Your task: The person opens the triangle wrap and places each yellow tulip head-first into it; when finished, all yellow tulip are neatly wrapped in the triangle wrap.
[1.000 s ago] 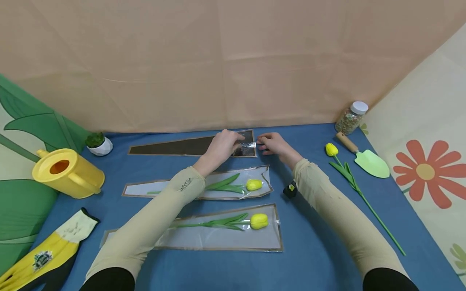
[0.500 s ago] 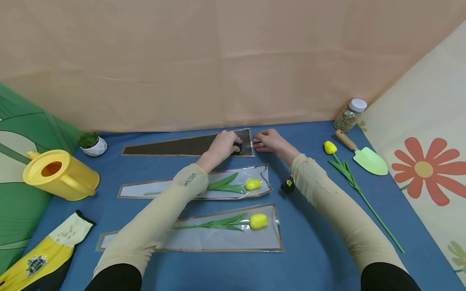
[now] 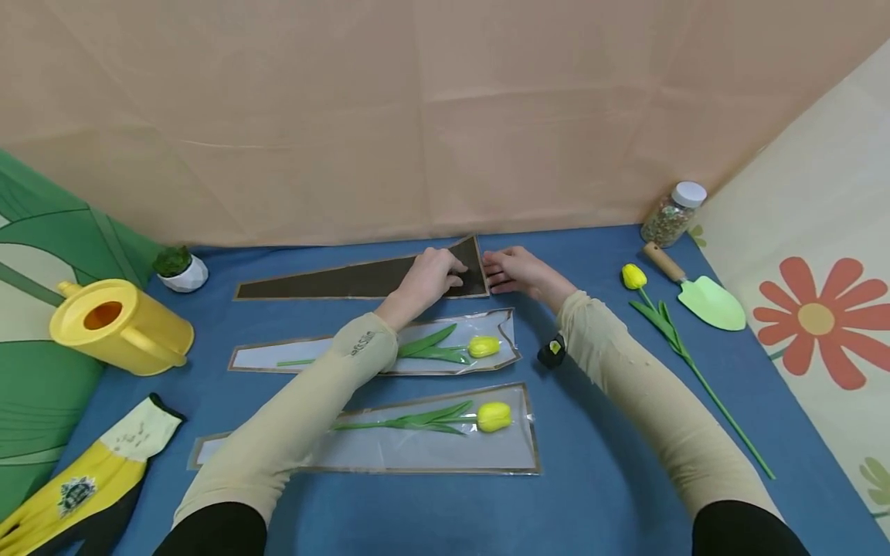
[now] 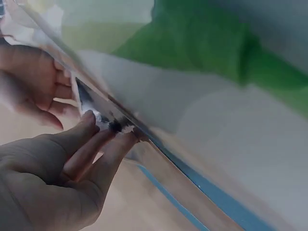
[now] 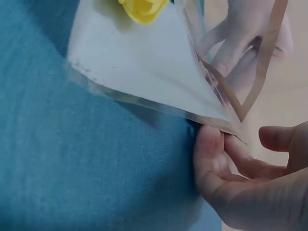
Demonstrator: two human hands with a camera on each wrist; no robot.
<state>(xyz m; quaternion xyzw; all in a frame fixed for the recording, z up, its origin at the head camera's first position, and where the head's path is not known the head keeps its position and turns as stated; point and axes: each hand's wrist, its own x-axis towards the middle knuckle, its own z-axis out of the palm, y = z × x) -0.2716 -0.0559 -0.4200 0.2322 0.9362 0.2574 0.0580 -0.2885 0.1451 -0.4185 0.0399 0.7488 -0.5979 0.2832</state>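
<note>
My left hand [image 3: 426, 279] rests on the wide end of the empty flower sleeve [image 3: 348, 279], which lies flat at the far side of the blue bench [image 3: 598, 463], and its fingers [image 4: 103, 154] are curled to pinch the sleeve's open edge, as the left wrist view shows. My right hand [image 3: 518, 272] sits just to the right of that, its fingers [image 5: 211, 154] nipping the same open end at the corner, so both hands meet at the mouth of the sleeve and the corner lifts a little off the bench. Just nearer to me than my fingers lies a second sleeve [image 3: 375, 354] with a yellow tulip [image 3: 452, 349] inside it, and nearer still a third sleeve [image 3: 389, 444] holding another tulip [image 3: 445, 419]. Well to the right of my right hand a loose tulip [image 3: 667, 340] lies on the bench, with a green trowel [image 3: 698, 292] just beyond it and a jar with a white lid [image 3: 671, 212] at the back corner. Far to the left of my left hand stand a yellow watering can [image 3: 118, 328] and a small potted plant [image 3: 179, 268], and a yellow glove [image 3: 90, 479] lies near my left elbow
</note>
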